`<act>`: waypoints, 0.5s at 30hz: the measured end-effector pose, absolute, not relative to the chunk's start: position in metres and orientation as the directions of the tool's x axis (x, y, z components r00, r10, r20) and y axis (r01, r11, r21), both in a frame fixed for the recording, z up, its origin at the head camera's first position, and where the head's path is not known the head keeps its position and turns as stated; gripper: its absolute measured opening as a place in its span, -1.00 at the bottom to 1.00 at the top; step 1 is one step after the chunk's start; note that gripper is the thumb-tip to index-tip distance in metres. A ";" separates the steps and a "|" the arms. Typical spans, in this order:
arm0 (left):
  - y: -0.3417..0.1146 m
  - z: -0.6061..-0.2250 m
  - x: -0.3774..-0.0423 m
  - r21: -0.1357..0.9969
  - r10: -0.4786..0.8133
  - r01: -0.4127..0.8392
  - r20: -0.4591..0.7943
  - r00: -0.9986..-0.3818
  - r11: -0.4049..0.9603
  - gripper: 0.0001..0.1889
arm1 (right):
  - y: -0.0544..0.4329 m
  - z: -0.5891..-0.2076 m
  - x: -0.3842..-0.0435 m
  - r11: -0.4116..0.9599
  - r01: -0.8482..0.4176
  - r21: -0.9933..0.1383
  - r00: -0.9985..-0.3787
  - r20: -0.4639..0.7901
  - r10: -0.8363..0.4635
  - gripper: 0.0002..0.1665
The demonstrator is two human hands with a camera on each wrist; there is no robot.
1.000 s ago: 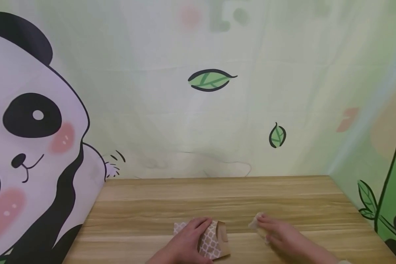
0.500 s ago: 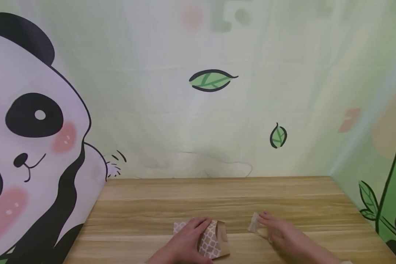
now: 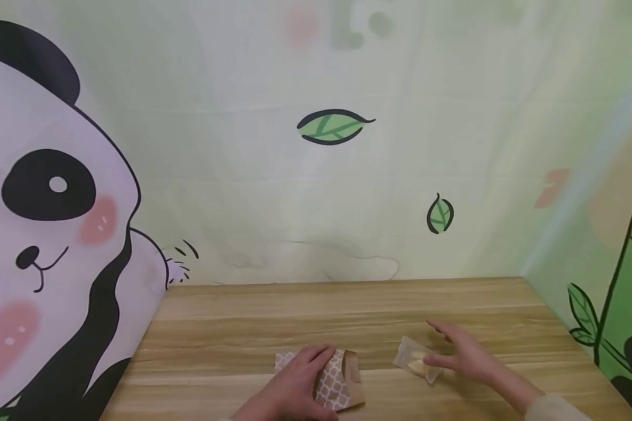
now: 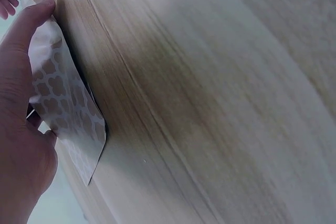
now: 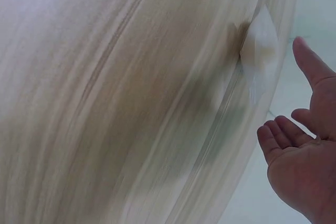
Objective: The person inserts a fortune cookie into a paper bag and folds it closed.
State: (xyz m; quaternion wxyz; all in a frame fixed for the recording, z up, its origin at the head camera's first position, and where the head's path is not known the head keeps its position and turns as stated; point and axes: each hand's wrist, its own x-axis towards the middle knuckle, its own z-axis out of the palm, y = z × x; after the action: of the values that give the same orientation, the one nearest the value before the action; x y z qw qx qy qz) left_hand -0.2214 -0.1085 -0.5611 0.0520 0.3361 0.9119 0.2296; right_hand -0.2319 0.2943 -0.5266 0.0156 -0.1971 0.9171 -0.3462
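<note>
A brown paper bag [image 3: 337, 386] with a white lattice print lies near the table's front, its plain brown mouth facing right. My left hand [image 3: 295, 383] grips it across its width; in the left wrist view, thumb and fingers are at opposite edges of the paper bag [image 4: 65, 98]. To the right is a small clear packet [image 3: 406, 353] with something pale yellow inside. My right hand [image 3: 471, 356] is spread beside it, the thumb overlapping the packet in the head view. From the right wrist, a gap shows between the fingers [image 5: 281, 135] and the packet [image 5: 261, 51].
Both hands work over a wood-grain table [image 3: 232, 316]. Behind it hangs a pale green cloth backdrop [image 3: 242, 175] printed with a panda [image 3: 58, 234] on the left and leaves. Bamboo [image 3: 629, 298] is printed on the right side.
The right hand has let go of the clear packet, opened its fingers and shifted slightly right and away. The packet now lies uncovered. The left hand stays on the paper bag.
</note>
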 end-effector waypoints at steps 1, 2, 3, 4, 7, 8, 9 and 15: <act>-0.108 -0.561 -0.221 0.454 0.635 0.588 0.061 -0.770 0.669 0.24 | 0.294 -0.527 -0.233 0.680 -0.349 -0.645 -0.921 0.103 -0.376 -0.02; -0.108 -0.560 -0.221 0.452 0.634 0.589 0.064 -0.771 0.670 0.24 | 0.294 -0.527 -0.233 0.678 -0.349 -0.647 -0.920 0.100 -0.378 -0.02; -0.108 -0.560 -0.221 0.449 0.633 0.590 0.066 -0.771 0.671 0.24 | 0.294 -0.528 -0.234 0.676 -0.351 -0.648 -0.918 0.098 -0.384 -0.01; -0.108 -0.560 -0.221 0.447 0.631 0.588 0.066 -0.773 0.674 0.24 | 0.294 -0.530 -0.235 0.675 -0.356 -0.646 -0.916 0.098 -0.390 -0.01; -0.107 -0.559 -0.220 0.442 0.628 0.586 0.064 -0.775 0.679 0.24 | 0.292 -0.534 -0.237 0.686 -0.372 -0.625 -0.910 0.099 -0.403 -0.01; -0.107 -0.559 -0.220 0.439 0.628 0.587 0.063 -0.776 0.681 0.24 | 0.292 -0.535 -0.237 0.692 -0.378 -0.615 -0.908 0.099 -0.407 -0.01; -0.107 -0.559 -0.220 0.439 0.629 0.587 0.062 -0.775 0.681 0.24 | 0.291 -0.536 -0.238 0.699 -0.378 -0.607 -0.908 0.094 -0.409 -0.01; -0.108 -0.559 -0.220 0.442 0.634 0.589 0.058 -0.771 0.676 0.24 | 0.287 -0.538 -0.239 0.721 -0.356 -0.595 -0.914 0.063 -0.400 0.01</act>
State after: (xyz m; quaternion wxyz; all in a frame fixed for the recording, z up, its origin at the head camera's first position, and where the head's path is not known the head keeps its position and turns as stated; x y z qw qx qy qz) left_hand -0.2202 -0.1076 -0.5594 0.0500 0.3347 0.9141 0.2235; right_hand -0.2387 0.2873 -0.5378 0.0347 -0.2040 0.9269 -0.3131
